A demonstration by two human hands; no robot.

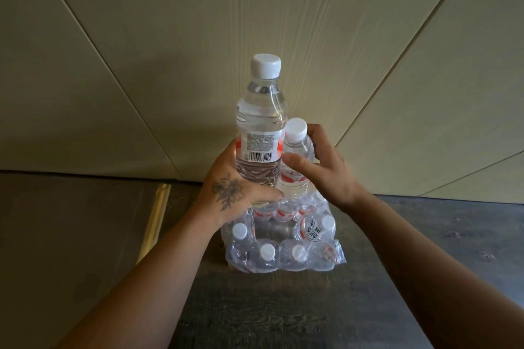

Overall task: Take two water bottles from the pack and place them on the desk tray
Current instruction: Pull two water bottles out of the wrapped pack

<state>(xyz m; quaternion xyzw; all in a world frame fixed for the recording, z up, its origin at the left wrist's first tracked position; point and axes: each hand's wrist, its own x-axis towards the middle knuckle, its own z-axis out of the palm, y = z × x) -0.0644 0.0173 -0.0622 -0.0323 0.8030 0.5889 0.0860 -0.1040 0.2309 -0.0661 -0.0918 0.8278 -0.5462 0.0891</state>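
A torn plastic-wrapped pack of water bottles [283,246] stands on the dark floor near the wall. My left hand [229,193] grips a clear, white-capped water bottle [259,119] by its lower body and holds it upright above the pack. My right hand [320,167] is wrapped around a second bottle [297,156], thumb on its front, fingers behind. That bottle stands lower, its base at the pack's far edge, beside the first. Several capped bottles remain in the pack. No desk tray is in view.
A beige panelled wall [141,65] rises right behind the pack. A brass-coloured strip [156,218] divides the floor at left, with a smoother grey surface [71,235] beyond it. Dark wood-grain floor [283,314] spreads in front.
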